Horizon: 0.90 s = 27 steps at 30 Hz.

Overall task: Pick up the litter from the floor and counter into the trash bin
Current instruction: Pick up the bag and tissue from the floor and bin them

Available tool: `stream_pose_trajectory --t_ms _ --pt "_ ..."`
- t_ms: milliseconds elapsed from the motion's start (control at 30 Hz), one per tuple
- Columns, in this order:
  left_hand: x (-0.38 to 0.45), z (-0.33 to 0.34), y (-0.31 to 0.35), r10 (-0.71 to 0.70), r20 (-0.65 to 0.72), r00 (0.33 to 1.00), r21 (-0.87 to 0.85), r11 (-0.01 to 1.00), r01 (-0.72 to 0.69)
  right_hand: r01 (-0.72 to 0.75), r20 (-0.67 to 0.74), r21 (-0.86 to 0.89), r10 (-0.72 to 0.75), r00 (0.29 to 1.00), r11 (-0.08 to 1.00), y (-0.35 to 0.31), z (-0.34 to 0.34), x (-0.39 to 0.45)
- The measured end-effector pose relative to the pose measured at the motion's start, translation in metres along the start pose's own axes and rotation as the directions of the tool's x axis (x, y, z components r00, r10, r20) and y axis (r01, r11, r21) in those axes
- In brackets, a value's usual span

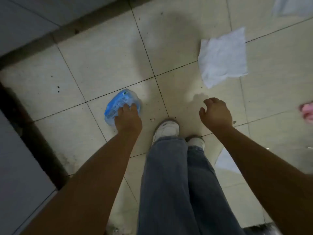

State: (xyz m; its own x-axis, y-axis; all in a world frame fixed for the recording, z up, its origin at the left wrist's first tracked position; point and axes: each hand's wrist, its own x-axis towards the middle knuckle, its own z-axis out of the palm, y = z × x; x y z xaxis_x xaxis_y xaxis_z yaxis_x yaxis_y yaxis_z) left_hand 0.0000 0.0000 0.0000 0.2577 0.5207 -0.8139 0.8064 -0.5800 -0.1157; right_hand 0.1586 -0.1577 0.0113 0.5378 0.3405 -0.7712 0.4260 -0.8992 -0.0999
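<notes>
The left hand reaches down to the tiled floor and its fingers press over the near edge of a crumpled blue plastic wrapper. The wrapper lies on the floor left of centre, just ahead of the person's feet, and whether the hand has closed round it or only rests on top cannot be told. The right hand hangs above the floor on the right with nothing in it, its fingers loosely curled and apart.

A white paper napkin lies flat and creased on the tiles, farther off and to the right, well apart from both hands. Another pale scrap shows at the far right corner, cut off by the picture's edge. A pink thing lies at the right edge, too blurred to make out. A white sheet lies on the floor near the right forearm, partly hidden by it.

Between the arms stand blue jeans and a white shoe, toes pointing away. Grey cabinets with a dark base run along the left side and the far left.
</notes>
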Motion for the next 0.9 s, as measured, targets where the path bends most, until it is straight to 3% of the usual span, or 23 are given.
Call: stream_pose_trajectory --t_ms 200,333,433,533,633,767,900 --pt "0.08 0.029 -0.021 -0.101 -0.13 0.986 -0.007 0.995 0.101 0.043 -0.166 -0.036 -0.049 0.985 0.998 -0.002 0.05 0.068" --pt "0.095 0.024 -0.017 -0.027 -0.106 0.994 0.0 1.0 0.027 0.025 -0.248 -0.012 -0.028 0.968 1.0 0.002 0.051 0.096" --pt "0.088 0.011 0.011 0.101 -0.13 0.986 -0.071 0.991 -0.111 -0.076 -0.306 0.081 0.098 0.947 0.994 0.009 0.038 0.112" --pt "0.078 -0.006 0.053 0.221 -0.203 0.954 -0.183 0.948 -0.259 -0.242 -0.249 0.139 0.27 0.93 0.96 0.023 0.027 0.129" --pt "0.076 -0.019 0.09 0.31 -0.25 0.917 -0.202 0.91 -0.363 -0.276 -0.203 0.119 0.295 0.934 0.954 0.034 0.023 0.141" --pt "0.081 -0.027 0.113 0.289 -0.256 0.922 -0.201 0.918 -0.343 -0.159 -0.238 0.252 0.221 0.946 0.955 0.036 0.024 0.151" --pt "0.067 -0.037 0.122 0.219 -0.262 0.94 -0.241 0.928 -0.284 -0.138 -0.218 0.401 0.241 0.946 0.905 0.048 0.015 0.134"
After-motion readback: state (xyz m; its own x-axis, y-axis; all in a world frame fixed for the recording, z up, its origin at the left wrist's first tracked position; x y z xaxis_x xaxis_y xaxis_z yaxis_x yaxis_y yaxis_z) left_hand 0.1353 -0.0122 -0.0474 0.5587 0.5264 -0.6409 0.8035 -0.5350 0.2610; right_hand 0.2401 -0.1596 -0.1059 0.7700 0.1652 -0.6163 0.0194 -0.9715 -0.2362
